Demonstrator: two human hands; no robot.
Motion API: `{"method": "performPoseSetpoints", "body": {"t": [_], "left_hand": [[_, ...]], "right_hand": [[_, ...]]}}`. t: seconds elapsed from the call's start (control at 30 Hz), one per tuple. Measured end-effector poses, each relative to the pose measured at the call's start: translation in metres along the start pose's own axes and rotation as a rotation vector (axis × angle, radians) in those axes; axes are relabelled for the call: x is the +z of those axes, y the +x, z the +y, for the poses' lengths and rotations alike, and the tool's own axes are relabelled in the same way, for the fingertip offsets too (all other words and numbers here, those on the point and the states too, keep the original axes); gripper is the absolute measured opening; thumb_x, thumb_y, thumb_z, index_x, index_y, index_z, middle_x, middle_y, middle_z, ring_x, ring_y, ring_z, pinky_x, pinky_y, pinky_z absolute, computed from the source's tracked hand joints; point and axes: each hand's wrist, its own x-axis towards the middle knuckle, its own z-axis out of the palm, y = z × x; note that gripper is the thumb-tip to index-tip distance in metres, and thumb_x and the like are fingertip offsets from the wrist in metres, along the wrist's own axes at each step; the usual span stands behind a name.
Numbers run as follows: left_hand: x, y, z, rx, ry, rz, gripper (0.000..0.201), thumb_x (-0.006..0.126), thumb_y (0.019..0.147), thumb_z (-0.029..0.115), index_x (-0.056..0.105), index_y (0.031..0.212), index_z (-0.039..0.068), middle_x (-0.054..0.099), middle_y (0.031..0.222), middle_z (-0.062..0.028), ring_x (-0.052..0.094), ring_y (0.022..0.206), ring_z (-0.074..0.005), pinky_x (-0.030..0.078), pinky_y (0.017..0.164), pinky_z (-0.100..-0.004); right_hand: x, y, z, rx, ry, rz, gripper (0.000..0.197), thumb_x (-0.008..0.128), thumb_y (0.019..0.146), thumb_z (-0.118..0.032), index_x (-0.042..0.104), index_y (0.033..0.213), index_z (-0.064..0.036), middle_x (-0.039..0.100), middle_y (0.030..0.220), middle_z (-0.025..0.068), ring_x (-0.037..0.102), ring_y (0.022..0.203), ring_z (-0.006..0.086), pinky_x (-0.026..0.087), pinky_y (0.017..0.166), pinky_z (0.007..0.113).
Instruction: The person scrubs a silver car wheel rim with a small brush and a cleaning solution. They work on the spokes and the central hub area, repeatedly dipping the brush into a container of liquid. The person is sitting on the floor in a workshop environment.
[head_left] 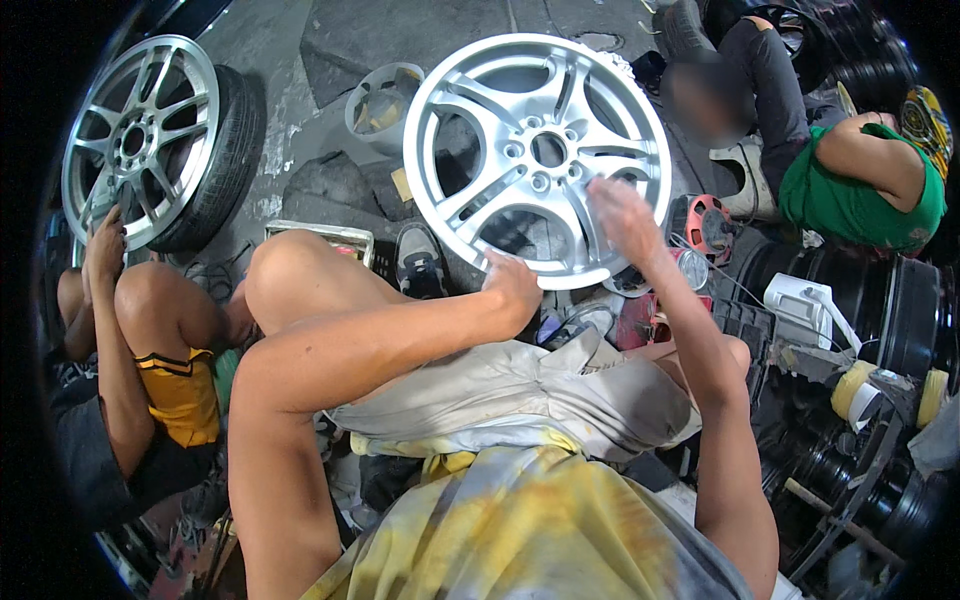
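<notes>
Silver alloy wheel (pixel 528 162) and its surroundings, seen from above. The wheel is face-up before the person, beyond the lap. The left hand (pixel 513 290) grips its near rim, fingers curled over the edge; the right hand (pixel 626 222), blurred, lies over the spokes right of the hub, hiding part of them, and whether it holds anything cannot be told. The right forearm passes in front of red tools and a can (pixel 692 264) crowded near the rim. Beyond the left knee are a pale-edged tray (pixel 364 236) and a shoe (pixel 421 262); a translucent tub (pixel 385 108) stands on the grey floor (pixel 275 75) just left of the wheel. At far left, a co-worker's hand (pixel 105 245) touches a second wheel (pixel 160 185), with a black tyre (pixel 232 165) behind it. At right are a person in green (pixel 862 190), a white case (pixel 797 310) and stacked black wheels (pixel 912 315).
</notes>
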Motion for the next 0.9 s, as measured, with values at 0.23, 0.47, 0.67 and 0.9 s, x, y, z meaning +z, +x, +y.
{"method": "performPoseSetpoints", "body": {"t": [0.23, 0.47, 0.67, 0.9], "left_hand": [[0.004, 0.017, -0.013, 0.129, -0.07, -0.079, 0.025, 0.066, 0.087, 0.017, 0.077, 0.104, 0.003, 0.073, 0.109, -0.0198, 0.07, 0.104, -0.0367, 0.053, 0.091, -0.0655], [0.0, 0.015, -0.018, 0.028, -0.11, 0.023, 0.019, 0.066, 0.083, 0.01, 0.077, 0.096, 0.002, 0.075, 0.097, -0.0166, 0.074, 0.093, -0.0338, 0.058, 0.084, -0.0572], [0.021, 0.031, -0.02, 0.296, -0.405, 0.238, 0.018, 0.061, 0.081, 0.005, 0.072, 0.092, -0.003, 0.072, 0.088, -0.0231, 0.072, 0.086, -0.0403, 0.059, 0.077, -0.0469], [-0.043, 0.003, -0.015, 0.343, -0.525, 0.017, 0.021, 0.061, 0.079, 0.003, 0.073, 0.095, -0.004, 0.072, 0.091, -0.0236, 0.071, 0.088, -0.039, 0.057, 0.076, -0.0456]], "right_hand": [[0.013, 0.026, -0.02, 0.138, 0.057, 0.09, 0.024, 0.061, 0.087, -0.006, 0.073, 0.107, -0.0002, 0.069, 0.119, 0.014, 0.067, 0.106, 0.028, 0.051, 0.096, 0.043], [-0.006, 0.047, -0.007, 0.293, -0.051, -0.108, 0.024, 0.061, 0.093, -0.009, 0.072, 0.112, 0.0011, 0.069, 0.121, 0.0154, 0.062, 0.12, 0.0302, 0.047, 0.104, 0.042], [-0.035, 0.002, -0.069, 0.303, 0.15, -0.104, 0.026, 0.062, 0.091, -0.007, 0.071, 0.115, -0.0005, 0.069, 0.117, 0.0152, 0.064, 0.113, 0.0304, 0.049, 0.101, 0.041], [-0.058, -0.022, -0.127, 0.324, 0.412, -0.283, 0.027, 0.064, 0.087, -0.013, 0.07, 0.112, -0.0033, 0.07, 0.112, 0.0141, 0.064, 0.109, 0.0329, 0.049, 0.096, 0.042]]}}
